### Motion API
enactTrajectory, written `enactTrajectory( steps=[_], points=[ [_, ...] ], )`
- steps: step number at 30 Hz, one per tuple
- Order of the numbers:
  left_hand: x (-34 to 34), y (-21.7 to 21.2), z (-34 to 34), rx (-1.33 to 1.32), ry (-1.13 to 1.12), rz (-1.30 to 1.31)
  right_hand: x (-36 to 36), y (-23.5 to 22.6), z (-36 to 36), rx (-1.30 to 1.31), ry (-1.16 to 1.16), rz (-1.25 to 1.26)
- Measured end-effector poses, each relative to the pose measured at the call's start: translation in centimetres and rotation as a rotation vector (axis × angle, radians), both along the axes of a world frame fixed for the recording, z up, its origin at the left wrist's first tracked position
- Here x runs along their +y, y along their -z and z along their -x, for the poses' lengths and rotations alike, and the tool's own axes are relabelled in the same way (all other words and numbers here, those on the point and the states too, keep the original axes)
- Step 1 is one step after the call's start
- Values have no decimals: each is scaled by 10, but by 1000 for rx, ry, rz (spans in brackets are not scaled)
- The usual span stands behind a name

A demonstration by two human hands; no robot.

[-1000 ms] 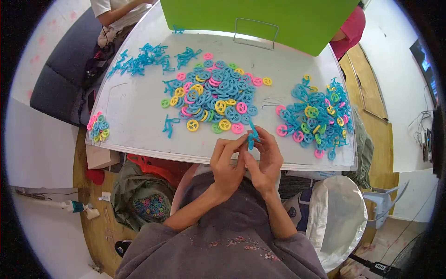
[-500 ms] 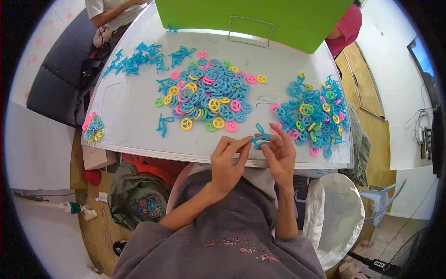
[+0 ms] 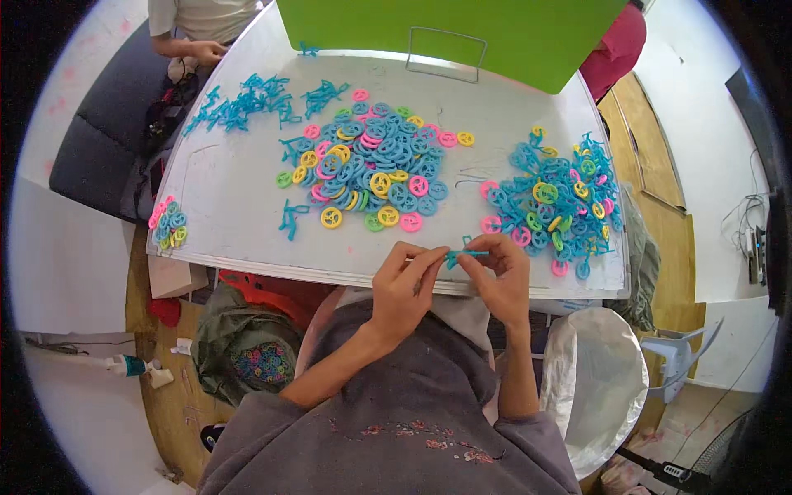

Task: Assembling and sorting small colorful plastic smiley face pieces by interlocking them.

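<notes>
Close to the table's front edge, a small blue plastic frame piece [image 3: 454, 259] is held between both hands. My left hand [image 3: 403, 285] pinches its left end with thumb and forefinger. On the other side, my right hand [image 3: 503, 285] grips it, and the fingers hide part of it. Beyond the hands lies a large heap of small spoked plastic wheels [image 3: 375, 157] in blue, pink, yellow and green. To the right is a pile of blue frame pieces mixed with coloured wheels [image 3: 544, 194]. A few loose blue frame pieces [image 3: 291, 220] lie left of the wheel heap.
More blue frame pieces [image 3: 256, 101] lie at the far left of the white table [image 3: 239, 214]. A small cluster of wheels [image 3: 169, 223] sits at the left corner. A green board [image 3: 355, 33] stands at the back. Below are a dark green sack [image 3: 219, 346] and a whitish bag [image 3: 594, 379].
The blue frame piece has been turned flatter, and my right fingers have curled over it. At the far left, another person's forearm has come down to the table edge.
</notes>
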State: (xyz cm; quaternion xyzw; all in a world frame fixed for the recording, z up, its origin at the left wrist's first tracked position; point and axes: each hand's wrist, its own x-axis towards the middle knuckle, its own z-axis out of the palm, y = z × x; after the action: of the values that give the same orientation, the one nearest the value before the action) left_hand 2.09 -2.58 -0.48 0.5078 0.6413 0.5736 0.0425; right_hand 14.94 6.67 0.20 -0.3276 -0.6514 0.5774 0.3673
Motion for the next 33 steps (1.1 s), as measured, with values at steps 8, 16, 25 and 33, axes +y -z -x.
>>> enactTrajectory(
  steps=[8,16,25,33],
  points=[
    [6,-4,4,-42,125,117,-2,11,8,104,196,69],
    [40,-3,74,439,-270,238,0,22,8,405,98,426],
    [29,-24,73,-344,-178,175,-1,13,16,491,24,436],
    [0,-10,37,-274,44,290,-10,10,18,57,58,103]
  ],
)
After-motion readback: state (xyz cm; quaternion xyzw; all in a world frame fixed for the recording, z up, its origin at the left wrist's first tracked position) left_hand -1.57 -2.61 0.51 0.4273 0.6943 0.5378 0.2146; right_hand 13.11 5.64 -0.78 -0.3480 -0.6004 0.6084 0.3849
